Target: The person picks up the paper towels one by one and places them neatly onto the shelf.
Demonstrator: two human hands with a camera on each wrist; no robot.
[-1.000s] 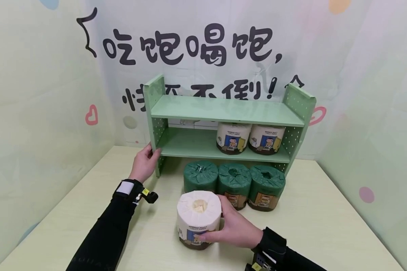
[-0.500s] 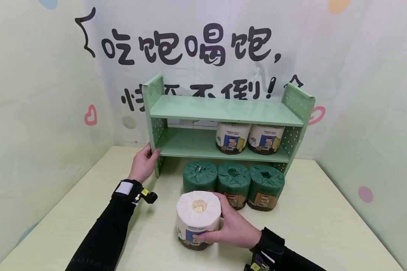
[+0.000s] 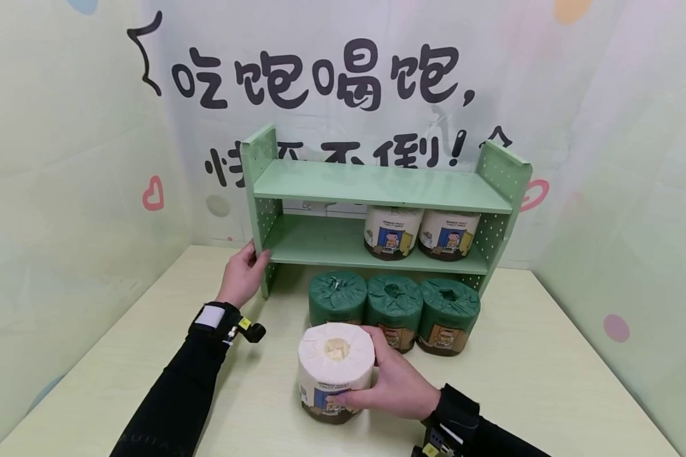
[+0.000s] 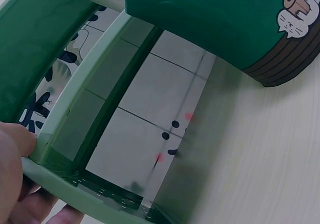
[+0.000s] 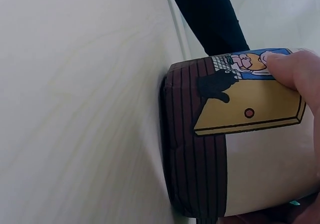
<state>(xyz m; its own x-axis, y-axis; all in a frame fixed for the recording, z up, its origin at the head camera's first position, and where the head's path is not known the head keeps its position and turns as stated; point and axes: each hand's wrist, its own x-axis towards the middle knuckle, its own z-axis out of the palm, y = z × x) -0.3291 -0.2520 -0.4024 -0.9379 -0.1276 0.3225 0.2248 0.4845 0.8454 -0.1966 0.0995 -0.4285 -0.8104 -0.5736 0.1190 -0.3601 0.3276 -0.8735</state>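
Observation:
My right hand (image 3: 397, 384) grips a cream-wrapped toilet paper roll (image 3: 336, 368) from its right side, the thumb across the printed front. In the right wrist view the roll's dark brown base (image 5: 195, 149) is at or just above the tabletop; I cannot tell which. At the left, my left hand (image 3: 243, 276) holds the side panel of a green two-tier shelf (image 3: 320, 238). The left wrist view has the thumb (image 4: 15, 144) on the shelf's front edge and the fingers curled behind the panel.
Two cream toilet paper rolls (image 3: 391, 235) stand on the right of the middle board. Three green-wrapped rolls (image 3: 393, 308) line up on the table (image 3: 549, 381) before the shelf, just behind the held roll. Printed curtains (image 3: 617, 190) enclose the back and sides.

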